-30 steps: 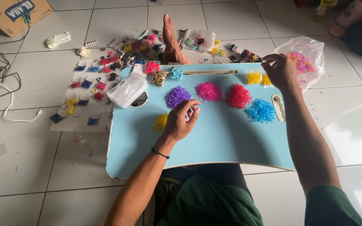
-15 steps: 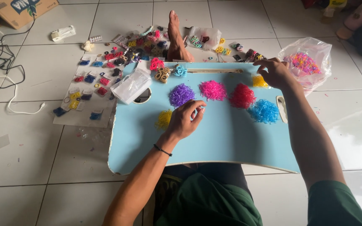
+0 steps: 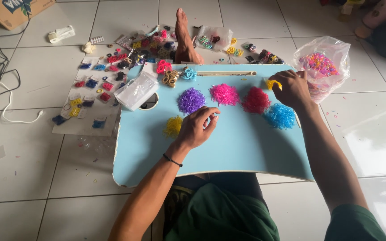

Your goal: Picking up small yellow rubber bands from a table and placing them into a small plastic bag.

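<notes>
- Left hand [image 3: 196, 127] resting on the blue counter [image 3: 233, 147], grip curled in with the fingertips pinched together — too small to tell if a tiny band is in there.
- Right hand [image 3: 293, 88] up at the far right corner of the counter, grip pinched on a little clump of yellow bands [image 3: 273, 83], just beside the blue pile [image 3: 280, 116].
- Tiny rubber bands sorted by colour into fluffy heaps, likely so each colour is easy to pick: purple pile [image 3: 191, 100], pink pile [image 3: 224, 93], red pile [image 3: 255, 100], all in a row, close but not mixed.
- Small yellow pile [image 3: 172, 126] lying just left of the left hand.
- Bands thin, shiny and curly — like little tangles of string.
- Clear plastic bag [image 3: 325, 67] of mixed bands sitting on the floor, close to the right hand, likely handy for reaching.
- Stack of small clear packets [image 3: 136, 90] at the left edge of the counter.
- Finished little packs [image 3: 94, 85] spread on the floor tiles to the left, and a bare foot [image 3: 183, 38] stretched out past the counter.
</notes>
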